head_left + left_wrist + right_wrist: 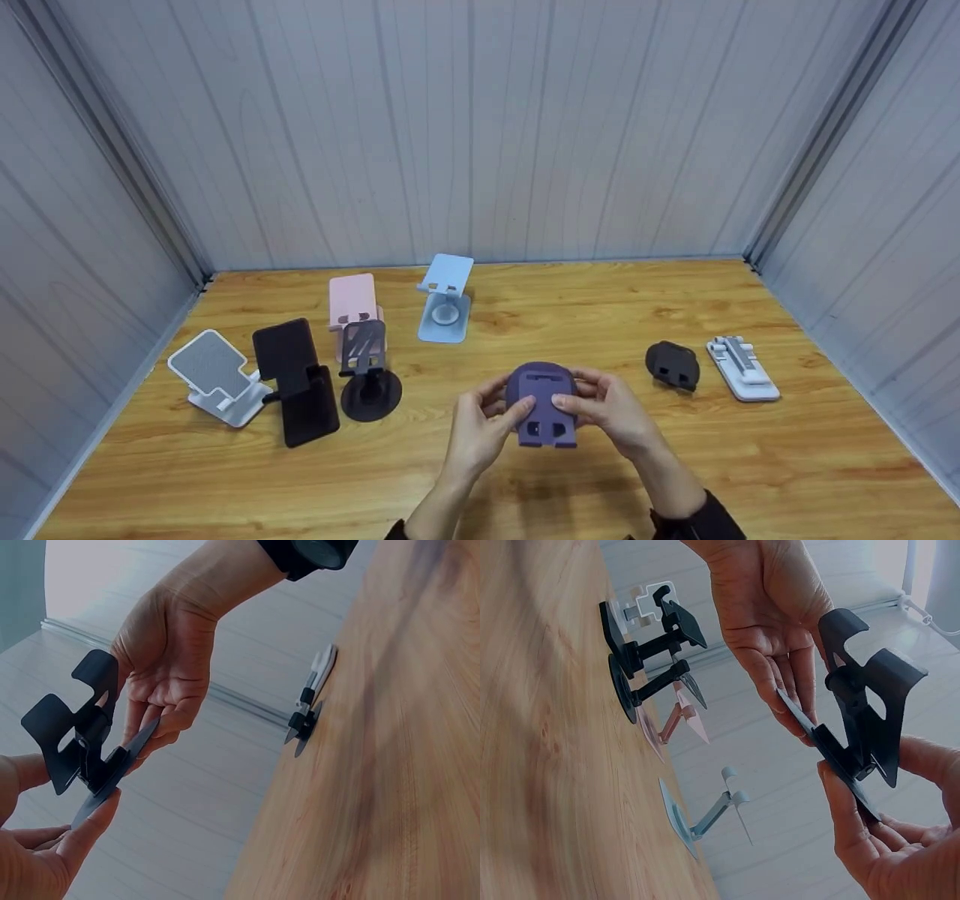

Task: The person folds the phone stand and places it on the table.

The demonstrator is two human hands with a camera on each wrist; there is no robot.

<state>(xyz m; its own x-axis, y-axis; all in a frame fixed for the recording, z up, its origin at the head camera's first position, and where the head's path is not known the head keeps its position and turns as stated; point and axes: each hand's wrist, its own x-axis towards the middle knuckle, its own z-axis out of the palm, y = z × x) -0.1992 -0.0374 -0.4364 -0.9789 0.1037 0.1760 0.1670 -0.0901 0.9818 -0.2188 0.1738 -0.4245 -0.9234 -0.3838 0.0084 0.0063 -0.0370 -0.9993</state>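
Both hands hold a folding phone stand, purple in the head view, up off the table. Its plate (pixel 541 390) has two cut-outs near the lower lip, and a thin round base (pixel 96 802) shows beneath the hinged arm (pixel 857 739) in the wrist views. My left hand (pixel 480 431) grips the left side, thumb on the plate's face and fingers behind. From the right side my right hand (pixel 619 420) grips it the same way. The plate stands partly unfolded from the base at the hinge.
To the right lie a folded black stand (pixel 673 365) and a folded white one (pixel 745 369). On the left stand a white-and-grey stand (pixel 212 367), a black one (pixel 289 360), a black round-based one (pixel 371 397) and a pink one (pixel 352 296). A light-blue stand (pixel 450 274) is near the back wall.
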